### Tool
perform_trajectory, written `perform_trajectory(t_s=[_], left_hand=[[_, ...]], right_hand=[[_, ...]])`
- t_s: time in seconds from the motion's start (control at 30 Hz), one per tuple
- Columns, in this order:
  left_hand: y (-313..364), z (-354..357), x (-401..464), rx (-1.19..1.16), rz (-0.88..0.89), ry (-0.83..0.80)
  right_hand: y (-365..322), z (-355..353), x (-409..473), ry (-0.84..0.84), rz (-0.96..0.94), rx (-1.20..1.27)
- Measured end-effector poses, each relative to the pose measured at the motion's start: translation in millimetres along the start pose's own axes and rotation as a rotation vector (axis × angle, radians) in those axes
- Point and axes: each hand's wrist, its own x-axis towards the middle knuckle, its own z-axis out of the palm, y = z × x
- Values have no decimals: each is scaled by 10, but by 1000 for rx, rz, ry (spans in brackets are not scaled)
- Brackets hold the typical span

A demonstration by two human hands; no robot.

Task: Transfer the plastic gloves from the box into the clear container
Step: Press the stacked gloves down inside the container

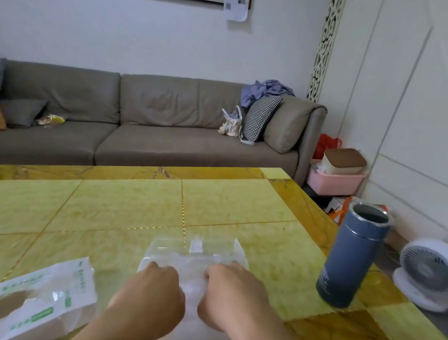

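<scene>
The clear container [196,252] is seen just beyond the fingertips, rigid but light, so likely to skid if pushed. The plastic gloves [191,295], a thin, limp, slippery stack, are pinched betw. the curled left hand [155,290] & right hand [231,294]; best held at the side edges, where fingers sit.

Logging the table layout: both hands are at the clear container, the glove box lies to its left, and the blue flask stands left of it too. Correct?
Not quite. In the head view the blue flask stands right of the clear container. The glove box lies left, and both the left hand and right hand are at the container.
</scene>
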Motion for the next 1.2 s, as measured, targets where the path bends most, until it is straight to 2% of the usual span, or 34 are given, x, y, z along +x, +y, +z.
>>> perform_trajectory(t_s=[0.13,0.27,0.4,0.53,0.63,0.67,0.73,0.83,0.9,1.0,1.07,1.2], left_hand=[[10,27,139,-99,-96,-61],[38,70,274,-121,-120,-109],[27,110,272,-109,-75,-69],[-56,143,218,-163,-45,89],[-126,118,117,-195,26,270],[-141,98,80,-195,53,334],[-220,79,32,-236,129,410],[-353,157,-16,-232,275,564],[-386,186,-38,-261,358,545],[-418,282,-74,-302,427,475],[-404,273,-103,-249,377,384],[-373,184,-249,-208,360,277]], right_hand=[[-23,15,61,-65,36,27],[-33,-8,94,-71,35,39],[20,-31,21,-22,-40,39],[72,-153,-51,220,-76,176],[176,-136,95,479,51,376],[222,-113,168,516,122,424],[303,-55,334,459,265,566],[351,-7,520,205,408,819],[385,22,595,143,401,937],[438,86,671,184,401,1048],[459,104,663,218,431,1159],[448,155,651,248,360,1287]])
